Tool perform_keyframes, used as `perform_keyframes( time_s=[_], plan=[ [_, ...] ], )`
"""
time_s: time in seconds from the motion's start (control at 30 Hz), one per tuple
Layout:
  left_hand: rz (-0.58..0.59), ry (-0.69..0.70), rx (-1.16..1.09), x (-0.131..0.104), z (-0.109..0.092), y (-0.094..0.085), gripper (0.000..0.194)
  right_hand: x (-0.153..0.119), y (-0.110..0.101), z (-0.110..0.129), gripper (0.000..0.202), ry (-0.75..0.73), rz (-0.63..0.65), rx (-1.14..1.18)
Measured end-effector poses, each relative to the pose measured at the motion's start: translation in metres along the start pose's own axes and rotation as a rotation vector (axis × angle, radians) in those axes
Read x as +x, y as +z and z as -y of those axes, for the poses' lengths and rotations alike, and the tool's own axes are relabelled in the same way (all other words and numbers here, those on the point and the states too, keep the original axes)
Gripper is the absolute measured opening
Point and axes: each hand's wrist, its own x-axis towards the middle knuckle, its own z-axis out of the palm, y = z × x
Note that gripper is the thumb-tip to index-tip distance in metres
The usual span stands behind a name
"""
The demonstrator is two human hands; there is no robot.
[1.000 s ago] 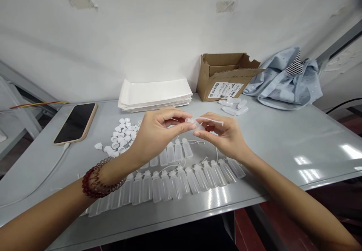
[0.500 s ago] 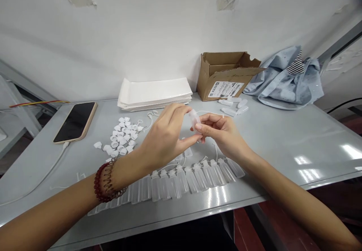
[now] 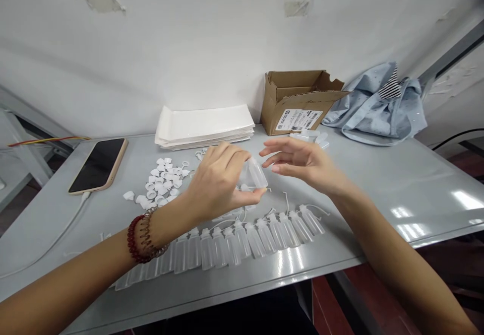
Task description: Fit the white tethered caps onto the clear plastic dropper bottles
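Observation:
My left hand [image 3: 221, 181] holds a small translucent bottle [image 3: 257, 174] between its thumb and fingers, above the table. Just to the right, my right hand [image 3: 302, 163] is open, its fingers apart and free of the bottle. Below both hands, a row of translucent bottles [image 3: 230, 247] lies side by side near the table's front edge, some with thin white strings. A pile of small white caps [image 3: 162, 179] is left of my left hand. More clear pieces [image 3: 321, 138] lie behind my right hand, partly hidden by it.
A phone [image 3: 99, 165] with a white cable lies at the left of the grey table [image 3: 381, 189]. White trays [image 3: 206, 126] are stacked at the back, beside an open cardboard box [image 3: 298, 106]. Light blue cloth [image 3: 378, 111] is at the back right.
My right hand has let go of the bottle and moved slightly right, its fingers opening. The bottle stays in my left hand, now tilted differently. The view has shifted a little.

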Motion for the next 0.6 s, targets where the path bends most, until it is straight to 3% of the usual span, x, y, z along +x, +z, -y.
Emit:
perform_keyframes(
  time_s=[0.13,0.3,0.4,0.5,0.6],
  plan=[
    [0.028,-0.073,-0.084,-0.001,-0.004,0.004,0.034,0.000,0.007,-0.002,0.039,-0.056,0.082,-0.144],
    [-0.025,-0.088,-0.173,0.001,-0.005,0.004,0.036,0.001,0.017,-0.006,0.035,-0.036,0.169,-0.002],
    [-0.035,-0.102,-0.189,0.001,-0.004,0.004,0.038,0.001,0.020,-0.004,0.025,-0.037,0.091,-0.033],
    [0.018,-0.140,-0.196,-0.001,-0.004,0.004,0.039,0.000,0.019,-0.001,0.011,-0.067,-0.017,-0.222],
    [0.120,-0.201,-0.193,-0.005,-0.006,0.008,0.040,-0.002,0.013,0.001,0.011,-0.092,0.016,-0.404]
  ],
)
